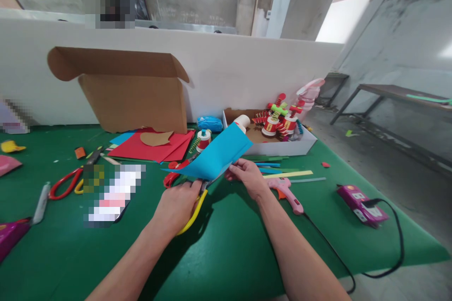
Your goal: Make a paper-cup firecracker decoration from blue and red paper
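A bright blue sheet of paper [219,150] is held up over the green table, slightly curled. My left hand [178,209] is closed around yellow-handled scissors [195,218], whose blades meet the lower edge of the sheet and are partly hidden by it. On the right, my right hand [245,176] pinches the lower right edge of the same paper between thumb and fingers. Just behind the sheet's left part lies a red-handled tool [171,178], partly covered. A pink glue gun [287,193] rests beside my right wrist.
Behind the paper, a white box [293,147] holds several decorated figures. Red paper sheets [141,153] lie before an upright cardboard box [137,103]. Red-handled scissors [67,183] and a blurred phone [116,193] are left. A black cable [400,240] runs off a purple pack [363,204].
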Demonstrator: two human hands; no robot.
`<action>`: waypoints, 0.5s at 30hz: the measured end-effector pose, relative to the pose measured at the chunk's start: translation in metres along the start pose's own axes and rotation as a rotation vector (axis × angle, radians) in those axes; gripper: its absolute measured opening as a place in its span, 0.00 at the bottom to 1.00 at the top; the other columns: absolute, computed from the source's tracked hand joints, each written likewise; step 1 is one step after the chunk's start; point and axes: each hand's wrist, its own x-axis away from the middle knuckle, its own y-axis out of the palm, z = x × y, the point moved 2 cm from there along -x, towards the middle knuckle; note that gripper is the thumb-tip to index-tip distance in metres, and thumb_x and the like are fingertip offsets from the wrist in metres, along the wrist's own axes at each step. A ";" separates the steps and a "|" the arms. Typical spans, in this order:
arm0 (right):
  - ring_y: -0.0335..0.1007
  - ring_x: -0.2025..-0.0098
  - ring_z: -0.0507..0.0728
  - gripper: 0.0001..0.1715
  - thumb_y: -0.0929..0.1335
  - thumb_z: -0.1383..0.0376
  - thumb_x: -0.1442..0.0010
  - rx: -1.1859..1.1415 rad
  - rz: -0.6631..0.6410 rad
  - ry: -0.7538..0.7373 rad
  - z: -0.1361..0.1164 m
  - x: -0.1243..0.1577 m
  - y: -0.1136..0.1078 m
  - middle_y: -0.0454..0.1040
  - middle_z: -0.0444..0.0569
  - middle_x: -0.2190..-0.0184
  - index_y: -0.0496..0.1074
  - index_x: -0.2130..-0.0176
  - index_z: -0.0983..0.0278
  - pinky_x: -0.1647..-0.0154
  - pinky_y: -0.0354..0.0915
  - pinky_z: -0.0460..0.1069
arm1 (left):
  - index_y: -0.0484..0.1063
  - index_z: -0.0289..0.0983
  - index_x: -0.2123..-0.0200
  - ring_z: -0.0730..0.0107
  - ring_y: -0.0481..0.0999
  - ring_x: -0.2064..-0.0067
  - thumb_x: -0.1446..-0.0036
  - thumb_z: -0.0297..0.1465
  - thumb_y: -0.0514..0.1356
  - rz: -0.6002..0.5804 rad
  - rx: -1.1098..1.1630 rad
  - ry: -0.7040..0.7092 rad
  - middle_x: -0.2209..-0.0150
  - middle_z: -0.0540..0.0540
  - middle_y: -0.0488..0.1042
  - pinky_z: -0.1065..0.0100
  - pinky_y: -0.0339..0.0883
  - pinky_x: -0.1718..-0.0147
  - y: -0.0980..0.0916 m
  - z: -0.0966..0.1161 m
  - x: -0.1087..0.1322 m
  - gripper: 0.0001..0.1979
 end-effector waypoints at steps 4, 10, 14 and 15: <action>0.69 0.77 0.50 0.18 0.75 0.54 0.58 -0.003 0.000 0.000 0.000 0.000 0.000 0.75 0.44 0.80 0.71 0.74 0.65 0.72 0.66 0.46 | 0.64 0.35 0.48 0.55 0.78 0.62 0.41 0.25 0.48 -0.008 0.010 -0.006 0.61 0.37 0.76 0.59 0.70 0.67 0.000 -0.001 0.001 0.18; 0.69 0.77 0.50 0.18 0.75 0.55 0.58 -0.001 0.007 0.006 -0.001 0.000 0.000 0.75 0.44 0.80 0.71 0.74 0.65 0.71 0.67 0.46 | 0.65 0.35 0.49 0.54 0.78 0.62 0.41 0.25 0.47 -0.009 0.001 -0.005 0.60 0.38 0.76 0.59 0.70 0.67 -0.002 0.000 0.001 0.18; 0.70 0.77 0.50 0.18 0.75 0.55 0.58 -0.006 0.011 0.011 0.000 0.000 0.000 0.75 0.44 0.80 0.71 0.74 0.65 0.71 0.67 0.46 | 0.65 0.35 0.48 0.54 0.78 0.62 0.40 0.25 0.47 -0.012 0.002 -0.010 0.60 0.37 0.76 0.59 0.70 0.66 -0.001 0.000 0.000 0.18; 0.70 0.77 0.50 0.18 0.75 0.55 0.58 -0.006 0.012 0.011 0.000 0.000 0.000 0.75 0.44 0.80 0.71 0.74 0.65 0.71 0.67 0.46 | 0.65 0.35 0.48 0.54 0.78 0.62 0.40 0.25 0.47 -0.011 0.000 -0.009 0.60 0.37 0.76 0.58 0.70 0.66 0.000 0.000 0.000 0.18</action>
